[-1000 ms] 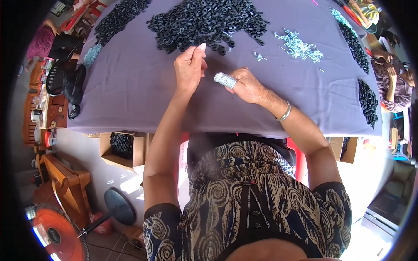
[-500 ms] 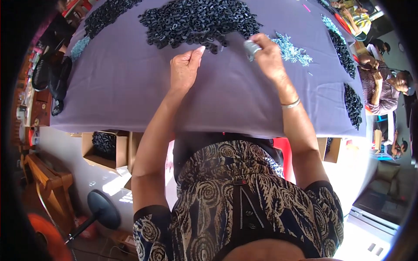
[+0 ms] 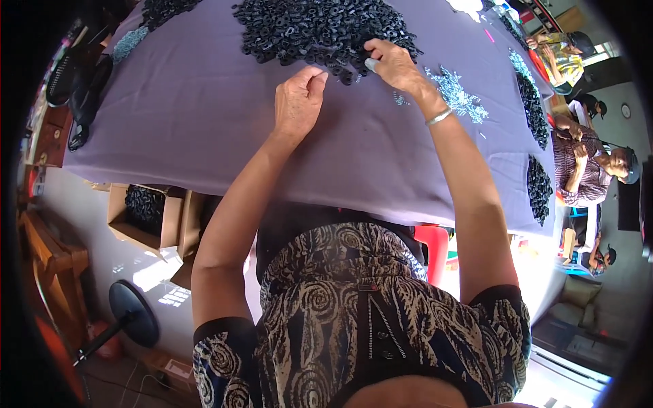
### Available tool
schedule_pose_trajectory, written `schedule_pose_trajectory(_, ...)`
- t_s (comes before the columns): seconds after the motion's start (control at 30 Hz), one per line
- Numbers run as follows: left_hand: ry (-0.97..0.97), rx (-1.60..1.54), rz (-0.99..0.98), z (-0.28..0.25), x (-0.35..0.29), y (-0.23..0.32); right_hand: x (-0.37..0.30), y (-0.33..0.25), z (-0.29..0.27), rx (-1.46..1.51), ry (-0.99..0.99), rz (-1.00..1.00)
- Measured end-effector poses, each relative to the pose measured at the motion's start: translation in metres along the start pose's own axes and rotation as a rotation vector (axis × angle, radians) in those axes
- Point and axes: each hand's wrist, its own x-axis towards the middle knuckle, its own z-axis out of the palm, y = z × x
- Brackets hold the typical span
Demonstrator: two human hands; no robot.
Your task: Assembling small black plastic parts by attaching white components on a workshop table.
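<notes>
A big heap of small black ring-shaped pieces (image 3: 320, 30) lies on the purple cloth in front of me. My left hand (image 3: 299, 102) is just short of its near edge, thumb and fingers pinched together; whatever they hold is too small or hidden. At the heap's right edge, my right hand (image 3: 398, 66) has its fingers bent in among the black pieces, with a pale covering on the thumb. I cannot make out what is between those fingers. Small silvery-blue pieces (image 3: 459, 95), perhaps springs, lie scattered to the right of that hand.
Purple cloth (image 3: 204, 129) covers the table. More black pieces (image 3: 539, 190) lie along its right edge, and black shoe-like items (image 3: 85, 102) are at the left. A cardboard box (image 3: 145, 216) of black pieces stands below the table. Co-workers (image 3: 581, 160) sit beyond the right side.
My right hand has moved left and slightly up, from beside the silvery pieces to the black heap. The left hand remains near the heap, its wrist turned a little. The whole view has shifted slightly.
</notes>
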Motion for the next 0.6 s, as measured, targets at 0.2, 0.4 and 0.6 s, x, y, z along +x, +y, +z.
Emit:
schedule_pose_trajectory(0.2, 0.114, 0.176, 0.166, -0.005, 0.006, -0.012, 0.014, -0.023, 0.014, -0.137, -0.006, -0.255)
schedule_pose_trajectory(0.4, 0.096, 0.247, 0.134, -0.013, 0.009, -0.026, -0.018, -0.061, 0.04, -0.097, 0.039, -0.325)
schedule_pose_trajectory(0.6, 0.005, 0.397, 0.158, -0.022, 0.009, -0.022, -0.046, -0.067, 0.026, -0.019, -0.06, -0.369)
